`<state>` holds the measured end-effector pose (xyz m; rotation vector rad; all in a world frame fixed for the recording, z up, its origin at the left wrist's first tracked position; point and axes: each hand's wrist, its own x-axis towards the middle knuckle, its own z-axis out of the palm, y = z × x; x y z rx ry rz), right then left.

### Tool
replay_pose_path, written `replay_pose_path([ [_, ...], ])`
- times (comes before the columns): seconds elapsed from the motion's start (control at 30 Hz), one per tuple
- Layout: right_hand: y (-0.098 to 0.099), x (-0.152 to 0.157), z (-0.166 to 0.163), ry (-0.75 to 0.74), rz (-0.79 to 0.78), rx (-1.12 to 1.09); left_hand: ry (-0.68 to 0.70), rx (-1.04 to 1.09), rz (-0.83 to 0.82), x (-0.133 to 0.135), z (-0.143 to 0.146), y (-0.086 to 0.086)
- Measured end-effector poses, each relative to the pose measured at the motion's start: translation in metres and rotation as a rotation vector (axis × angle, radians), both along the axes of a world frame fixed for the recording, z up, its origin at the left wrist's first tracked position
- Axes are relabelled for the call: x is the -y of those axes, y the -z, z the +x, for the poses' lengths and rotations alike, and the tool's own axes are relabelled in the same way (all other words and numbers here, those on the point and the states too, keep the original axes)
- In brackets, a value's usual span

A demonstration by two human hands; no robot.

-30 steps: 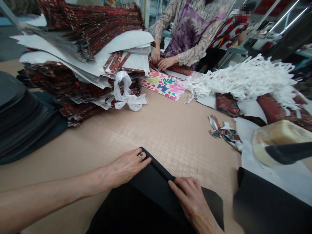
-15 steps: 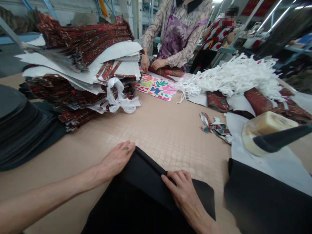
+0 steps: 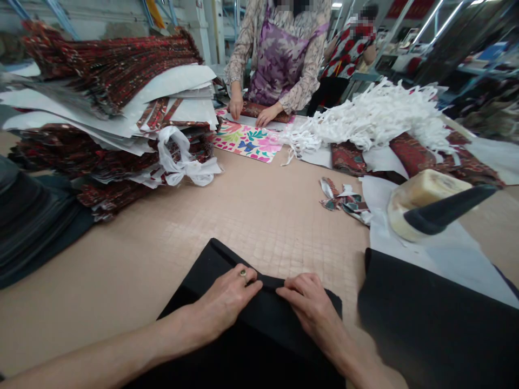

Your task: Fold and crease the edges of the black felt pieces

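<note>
A black sheet of stiff fabric (image 3: 211,265) lies on the tan table (image 3: 259,216) in front of me, with a folded strip along its far edge. My left hand (image 3: 227,297), a ring on one finger, presses on that folded edge near its middle, fingers curled down. My right hand (image 3: 310,305) sits right beside it, fingertips pinching the same fold. The two hands almost touch.
A tall stack of red patterned and white sheets (image 3: 109,108) stands at the left, dark sheets (image 3: 32,221) below it. Another black piece (image 3: 430,324) lies at the right, near a pale block with a black handle (image 3: 430,205). White strips (image 3: 377,116) are heaped behind. A person (image 3: 279,59) works opposite.
My left hand slid right along the folded edge, from the sheet's far corner to beside my right hand. The view tilted up slightly.
</note>
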<state>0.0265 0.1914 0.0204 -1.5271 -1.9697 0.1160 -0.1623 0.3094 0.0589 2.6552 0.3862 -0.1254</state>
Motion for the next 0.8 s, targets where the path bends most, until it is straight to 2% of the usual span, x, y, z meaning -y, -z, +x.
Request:
replay_pose_path([
  [0.17, -0.001, 0.003, 0.005, -0.059, 0.03, 0.155, 0.051, -0.06, 0.097, 0.003, 0.003, -0.002],
  [0.27, -0.003, 0.014, 0.022, -0.05, 0.009, 0.152, 0.074, -0.131, 0.121, 0.005, 0.006, -0.002],
  [0.4, -0.007, 0.041, 0.053, 0.027, -0.072, 0.105, 0.106, -0.155, 0.182, 0.01, 0.007, 0.009],
  [0.5, -0.006, 0.057, 0.068, 0.071, -0.068, 0.1, 0.118, -0.143, 0.211, 0.018, 0.009, 0.018],
  [0.8, -0.008, 0.066, 0.068, 0.048, 0.057, 0.21, 0.144, -0.128, 0.229, 0.021, 0.016, 0.024],
])
